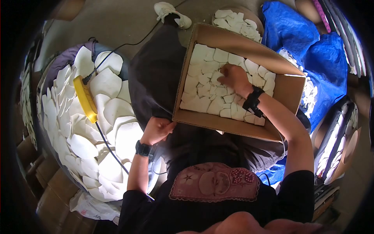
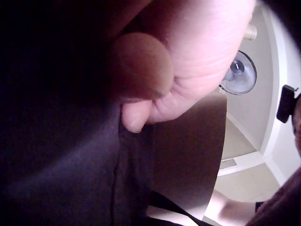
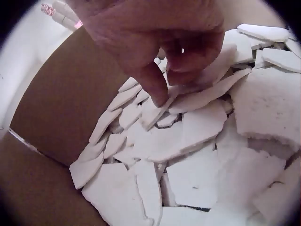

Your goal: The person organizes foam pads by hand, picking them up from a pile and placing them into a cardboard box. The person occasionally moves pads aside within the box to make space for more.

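An open cardboard box rests on the person's lap, its bottom covered with broken flat white pieces. My right hand reaches into it, thumb and fingers bent down among them. In the right wrist view, my right hand pinches a thin white piece that stands tilted over the others. My left hand is by the near left corner of the box, over the dark trousers. In the left wrist view, the loosely curled left hand shows nothing in its grasp.
On the left, larger curved white pieces fill a big round container, with a yellow power strip and its cord across them. Another pile of white pieces lies beyond the box. Blue tarp bunches to the right.
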Demonstrator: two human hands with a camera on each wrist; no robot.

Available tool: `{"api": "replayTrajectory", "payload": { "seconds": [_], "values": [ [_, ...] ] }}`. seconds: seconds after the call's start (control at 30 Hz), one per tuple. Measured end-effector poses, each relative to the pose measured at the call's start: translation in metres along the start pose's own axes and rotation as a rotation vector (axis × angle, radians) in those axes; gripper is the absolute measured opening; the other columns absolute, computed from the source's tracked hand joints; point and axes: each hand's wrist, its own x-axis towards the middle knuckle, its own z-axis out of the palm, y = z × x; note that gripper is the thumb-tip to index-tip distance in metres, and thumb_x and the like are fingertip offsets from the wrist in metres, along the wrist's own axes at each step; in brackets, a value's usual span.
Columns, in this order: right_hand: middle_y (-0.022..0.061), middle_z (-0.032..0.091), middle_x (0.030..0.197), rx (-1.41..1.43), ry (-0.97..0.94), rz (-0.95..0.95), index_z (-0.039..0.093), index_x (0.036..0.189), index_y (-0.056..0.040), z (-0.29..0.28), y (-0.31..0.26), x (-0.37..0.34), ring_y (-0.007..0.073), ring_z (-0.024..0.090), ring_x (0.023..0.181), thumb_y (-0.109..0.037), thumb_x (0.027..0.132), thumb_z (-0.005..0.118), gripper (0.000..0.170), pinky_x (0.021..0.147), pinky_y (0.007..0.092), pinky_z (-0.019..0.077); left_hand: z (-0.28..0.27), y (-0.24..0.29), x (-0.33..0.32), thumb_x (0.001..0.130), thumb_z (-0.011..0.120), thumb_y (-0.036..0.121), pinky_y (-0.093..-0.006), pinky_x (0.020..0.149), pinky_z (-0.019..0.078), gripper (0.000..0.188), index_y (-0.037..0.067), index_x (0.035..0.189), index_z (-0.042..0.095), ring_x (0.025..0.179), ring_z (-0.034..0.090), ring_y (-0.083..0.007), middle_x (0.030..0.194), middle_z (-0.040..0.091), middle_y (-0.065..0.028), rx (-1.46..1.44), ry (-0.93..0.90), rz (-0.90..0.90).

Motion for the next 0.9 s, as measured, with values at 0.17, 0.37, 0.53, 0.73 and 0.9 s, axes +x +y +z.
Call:
{"api": "replayTrajectory", "payload": {
  "seconds": [0.17,0.37,0.53,0.73,0.9],
  "values": [
    [0.0121,0.063,0.073,0.242,-0.087,0.048,0.064,0.087,-0.0050,-0.007,0.013,0.005,0.0277,0.061,0.072,-0.023,0.062,0.070,0.031,0.067,0.0343,0.0474,0.000,-0.002,0.002,0.083,0.059,0.021,-0.0231,0.036,0.0354,0.033,0.001,0.056,0.059,0.033,0.050,-0.0110,0.041,0.051,-0.0043,-0.005,-0.001,-0.018],
    [0.0073,0.060,0.062,0.572,-0.294,0.280,0.063,0.079,0.0002,-0.026,0.006,0.007,0.0140,0.058,0.053,-0.016,0.071,0.068,0.019,0.050,0.0268,0.0472,0.000,-0.001,0.000,0.082,0.060,0.021,-0.0233,0.036,0.0358,0.033,0.001,0.056,0.059,0.033,0.050,-0.0113,0.041,0.051,-0.0046,0.036,0.002,0.001],
    [0.0030,0.056,0.058,0.666,-0.466,0.239,0.060,0.077,-0.0010,-0.013,-0.004,-0.003,0.0087,0.053,0.049,-0.013,0.074,0.066,0.013,0.044,0.0217,0.0428,0.001,-0.003,0.002,0.082,0.059,0.021,-0.0230,0.036,0.0355,0.033,0.001,0.056,0.059,0.033,0.050,-0.0111,0.040,0.051,-0.0047,0.009,0.009,0.017],
    [0.0058,0.057,0.062,0.739,-0.412,0.326,0.058,0.081,0.0004,0.012,-0.015,-0.006,0.0115,0.055,0.049,-0.009,0.075,0.066,0.014,0.044,0.0226,0.0455,0.000,0.001,0.001,0.082,0.059,0.023,-0.0228,0.036,0.0354,0.034,0.001,0.056,0.059,0.033,0.049,-0.0106,0.040,0.050,-0.0042,0.018,0.013,-0.016],
    [0.0105,0.061,0.065,0.708,-0.300,0.239,0.060,0.079,0.0022,0.015,-0.023,-0.014,0.0175,0.060,0.051,-0.012,0.073,0.060,0.015,0.048,0.0278,0.0490,0.002,-0.006,0.003,0.082,0.060,0.023,-0.0229,0.036,0.0355,0.034,0.001,0.056,0.059,0.034,0.049,-0.0100,0.040,0.051,-0.0037,0.005,0.007,-0.011]
  ]
}}
